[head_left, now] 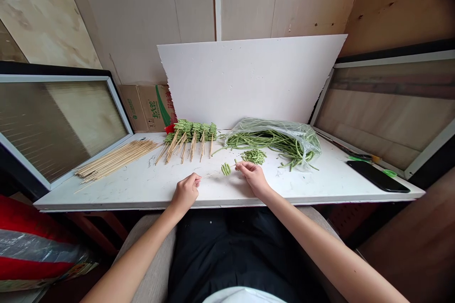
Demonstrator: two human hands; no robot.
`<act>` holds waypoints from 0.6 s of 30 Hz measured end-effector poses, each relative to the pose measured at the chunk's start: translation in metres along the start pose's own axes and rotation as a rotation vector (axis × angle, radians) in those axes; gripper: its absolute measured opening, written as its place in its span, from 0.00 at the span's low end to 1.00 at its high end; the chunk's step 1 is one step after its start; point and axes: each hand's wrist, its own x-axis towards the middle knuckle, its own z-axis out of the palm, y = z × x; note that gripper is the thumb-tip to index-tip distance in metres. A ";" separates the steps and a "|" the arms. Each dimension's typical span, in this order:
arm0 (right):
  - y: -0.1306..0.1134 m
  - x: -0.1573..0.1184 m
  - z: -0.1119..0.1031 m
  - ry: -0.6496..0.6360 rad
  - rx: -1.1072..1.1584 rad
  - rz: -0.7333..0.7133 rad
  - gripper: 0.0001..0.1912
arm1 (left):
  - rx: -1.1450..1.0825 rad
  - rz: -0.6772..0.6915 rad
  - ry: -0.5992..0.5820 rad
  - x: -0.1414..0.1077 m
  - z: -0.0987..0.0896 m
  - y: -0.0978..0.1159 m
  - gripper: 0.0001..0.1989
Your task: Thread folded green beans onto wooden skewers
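My left hand (186, 191) is closed around one end of a thin wooden skewer (210, 175), held just over the front part of the white table. Several short pieces of green bean (225, 169) are threaded side by side near its other end. At that tip my right hand (251, 175) pinches a small green bean piece (237, 163) between thumb and fingers. Just behind my right hand lies a small heap of cut bean pieces (253, 156). Farther back, finished-looking skewers of green beans (194, 131) are stacked with their bare sticks pointing toward me.
Loose bare skewers (115, 160) lie at the left. A clear plastic bag of long green beans (273, 142) spills open at the back right. A black phone (377, 176) rests near the right edge. A white board (249, 83) and a cardboard box (149, 108) stand behind.
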 end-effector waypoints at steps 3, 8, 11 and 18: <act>0.002 -0.003 0.005 -0.031 0.000 -0.032 0.19 | -0.012 0.025 0.003 0.000 0.000 0.000 0.17; 0.004 -0.006 0.010 -0.082 0.042 -0.013 0.18 | -0.037 0.039 -0.003 0.000 0.000 0.000 0.16; 0.004 -0.007 0.013 -0.079 0.069 0.019 0.19 | -0.047 0.047 0.001 0.000 -0.001 0.000 0.16; 0.004 -0.008 0.013 -0.038 0.058 -0.004 0.16 | -0.087 0.030 0.049 0.001 0.001 0.000 0.15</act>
